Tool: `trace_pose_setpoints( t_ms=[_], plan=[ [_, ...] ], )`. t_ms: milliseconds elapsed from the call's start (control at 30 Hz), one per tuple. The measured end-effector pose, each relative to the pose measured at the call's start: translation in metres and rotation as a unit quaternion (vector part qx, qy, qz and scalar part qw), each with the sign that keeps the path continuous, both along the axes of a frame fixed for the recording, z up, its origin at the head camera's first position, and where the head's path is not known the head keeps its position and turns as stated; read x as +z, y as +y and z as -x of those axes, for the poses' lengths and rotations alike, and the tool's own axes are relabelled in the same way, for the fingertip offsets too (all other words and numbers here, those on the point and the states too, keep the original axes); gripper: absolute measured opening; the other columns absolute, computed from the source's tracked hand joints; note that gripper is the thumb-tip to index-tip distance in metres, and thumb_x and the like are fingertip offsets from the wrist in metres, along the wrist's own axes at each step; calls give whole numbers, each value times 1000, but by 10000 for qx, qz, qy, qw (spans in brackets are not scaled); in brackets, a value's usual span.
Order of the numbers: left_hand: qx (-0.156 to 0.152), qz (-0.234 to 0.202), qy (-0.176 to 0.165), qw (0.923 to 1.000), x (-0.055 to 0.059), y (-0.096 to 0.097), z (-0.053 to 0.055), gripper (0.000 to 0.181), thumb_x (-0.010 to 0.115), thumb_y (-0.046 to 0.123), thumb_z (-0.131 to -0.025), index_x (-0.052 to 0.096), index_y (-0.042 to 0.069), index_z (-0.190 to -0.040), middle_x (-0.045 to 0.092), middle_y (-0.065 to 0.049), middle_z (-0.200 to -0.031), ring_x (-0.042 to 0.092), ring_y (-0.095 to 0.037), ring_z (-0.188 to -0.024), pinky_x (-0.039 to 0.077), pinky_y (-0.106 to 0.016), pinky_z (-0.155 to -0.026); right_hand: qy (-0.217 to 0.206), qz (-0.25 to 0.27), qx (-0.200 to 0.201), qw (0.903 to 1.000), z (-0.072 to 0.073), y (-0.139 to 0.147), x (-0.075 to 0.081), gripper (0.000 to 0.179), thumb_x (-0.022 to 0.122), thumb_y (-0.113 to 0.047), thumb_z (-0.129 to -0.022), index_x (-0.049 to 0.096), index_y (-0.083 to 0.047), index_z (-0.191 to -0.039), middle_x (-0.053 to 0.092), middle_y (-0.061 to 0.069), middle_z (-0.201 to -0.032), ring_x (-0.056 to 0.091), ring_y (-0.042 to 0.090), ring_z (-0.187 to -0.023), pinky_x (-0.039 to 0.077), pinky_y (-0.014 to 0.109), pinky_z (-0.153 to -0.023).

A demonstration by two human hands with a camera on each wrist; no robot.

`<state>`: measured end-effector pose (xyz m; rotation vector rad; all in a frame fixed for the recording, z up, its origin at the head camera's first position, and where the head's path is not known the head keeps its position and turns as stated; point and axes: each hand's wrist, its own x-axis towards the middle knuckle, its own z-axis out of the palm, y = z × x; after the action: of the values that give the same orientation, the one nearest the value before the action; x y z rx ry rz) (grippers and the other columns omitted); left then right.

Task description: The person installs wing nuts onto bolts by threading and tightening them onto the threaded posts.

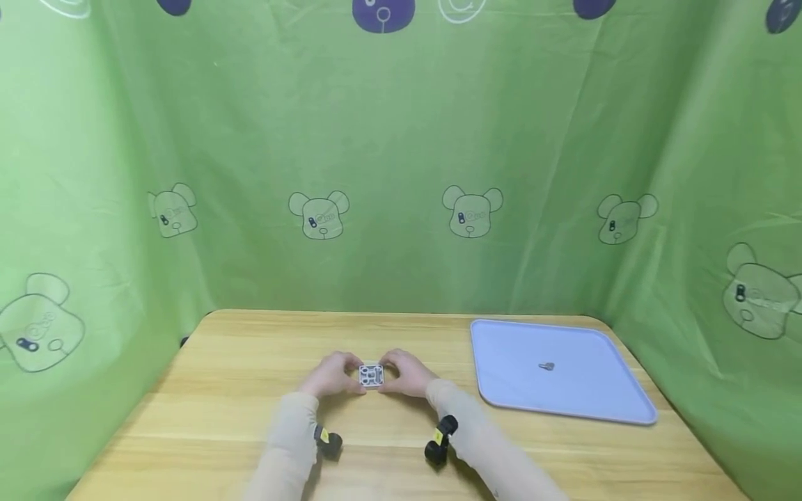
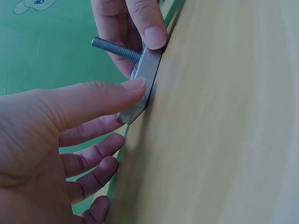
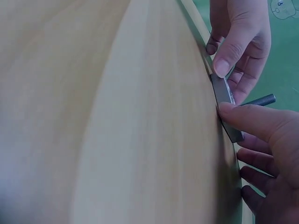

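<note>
A small square metal plate (image 1: pixel 371 376) with holes lies between both hands, low over the wooden table. In the left wrist view a threaded bolt (image 2: pixel 117 49) sticks up from the plate's upper face. My left hand (image 1: pixel 332 375) pinches one edge of the plate, its thumb on the near side and other fingers behind. The opposite edge is pinched by my right hand (image 1: pixel 409 374) in the same way. The right wrist view shows the plate (image 3: pixel 223 100) edge-on, with thumbs on its side and part of the bolt (image 3: pixel 261 100) showing past the right thumb.
To the right, a pale blue tray (image 1: pixel 564 400) lies on the wooden table (image 1: pixel 219 396) with a small metal piece (image 1: pixel 547 366) in it. A green curtain (image 1: pixel 401 271) stands behind the table and along both sides.
</note>
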<state>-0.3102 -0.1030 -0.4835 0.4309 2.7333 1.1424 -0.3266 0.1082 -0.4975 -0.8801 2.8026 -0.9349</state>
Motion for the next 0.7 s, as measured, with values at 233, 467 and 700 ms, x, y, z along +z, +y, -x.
trace_pose_setpoints(
  t_ms=[233,467,700],
  plan=[
    [-37,-50,49,10000,-5,22,-2,55,86,22,-67,66,6,-116,68,-13,-115,62,-29,-103,45,-55,-94,-80,183,-107,9997,-6,25,-1,49,80,-22,-74,61,-4,-115,60,17,-126,54,36,-122,38,54,-107],
    [-54,-128,95,9999,-10,38,-5,54,87,25,-64,69,12,-113,70,-8,-112,61,-27,-102,37,-61,-96,-173,354,-227,9990,-15,44,-1,46,81,-19,-73,62,-5,-113,59,19,-128,52,39,-124,36,58,-108],
    [57,-163,124,9998,-17,41,-5,53,87,28,-61,70,19,-111,69,-3,-113,54,-25,-105,31,-61,-98,-146,450,-343,9983,-21,52,-5,51,81,-21,-72,61,-4,-115,58,22,-131,51,43,-125,34,59,-108]
  ],
)
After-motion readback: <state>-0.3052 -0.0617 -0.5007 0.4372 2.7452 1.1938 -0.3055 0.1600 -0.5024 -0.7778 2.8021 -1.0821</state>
